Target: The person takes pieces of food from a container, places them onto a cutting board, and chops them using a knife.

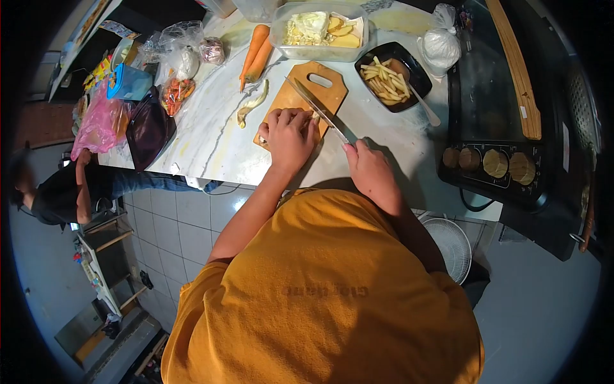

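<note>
Grips one knife (316,107) by the handle in right fingers (350,150) closed around it, with its blade slanted over one wooden cutting board (288,101), while pressing down pale food (263,139), too hidden to count, beneath left fingers (288,119) bunched together. Faces, beyond the left fingers on the worktop (217,109), two carrots (256,54), one curved yellowish-white piece (253,104) and one clear container (320,55). Has, ahead and to the right of the right fingers, one black bowl (419,77) of cut sticks (385,82) with one spoon (425,109) leaning in it.
</note>
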{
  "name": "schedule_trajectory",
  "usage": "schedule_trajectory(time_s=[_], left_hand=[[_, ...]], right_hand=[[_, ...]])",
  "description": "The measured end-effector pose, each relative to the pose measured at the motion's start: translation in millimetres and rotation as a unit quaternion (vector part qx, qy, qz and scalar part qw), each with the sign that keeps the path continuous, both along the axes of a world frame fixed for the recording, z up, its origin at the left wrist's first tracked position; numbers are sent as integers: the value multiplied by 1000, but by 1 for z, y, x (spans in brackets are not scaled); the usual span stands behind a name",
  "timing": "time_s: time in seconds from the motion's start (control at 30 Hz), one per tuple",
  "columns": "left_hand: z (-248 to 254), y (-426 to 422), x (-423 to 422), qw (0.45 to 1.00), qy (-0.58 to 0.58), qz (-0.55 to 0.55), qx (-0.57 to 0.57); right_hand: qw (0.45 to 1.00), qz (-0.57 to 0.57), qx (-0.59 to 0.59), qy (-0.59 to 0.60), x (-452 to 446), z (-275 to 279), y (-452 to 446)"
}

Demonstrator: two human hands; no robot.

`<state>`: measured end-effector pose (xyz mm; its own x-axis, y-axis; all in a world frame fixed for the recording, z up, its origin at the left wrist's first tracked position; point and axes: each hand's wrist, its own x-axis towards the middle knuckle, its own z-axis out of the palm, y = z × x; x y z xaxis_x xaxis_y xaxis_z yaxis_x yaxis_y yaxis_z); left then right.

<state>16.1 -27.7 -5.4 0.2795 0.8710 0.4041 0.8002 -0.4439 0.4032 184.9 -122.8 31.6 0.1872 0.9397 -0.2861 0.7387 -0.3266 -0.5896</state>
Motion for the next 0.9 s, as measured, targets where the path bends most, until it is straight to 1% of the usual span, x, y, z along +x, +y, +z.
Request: schedule_trajectory(time_s=[0.23, 0.3, 0.6, 0.7, 0.77, 0.9], left_hand=[[-2, 3, -2, 1000, 2, -5, -16], [-3, 4, -3, 1000, -15, -8, -23], [-4, 6, -3, 1000, -15, -10, -21], [-3, 7, -3, 1000, -14, -13, -18], [-3, 6, -2, 1000, -14, -11, -14], [0, 5, -2, 1000, -13, -5, -18]], right_hand=[[1000, 2, 1, -9, -2, -4, -1], [1000, 0, 4, -12, -3, -6, -1], [1000, -2, -6, -10, -7, -10, 3], [1000, -2, -20, -9, -7, -5, 6], [998, -2, -57, 4, -8, -5, 8], [998, 2, -62, -14, -9, -7, 14]])
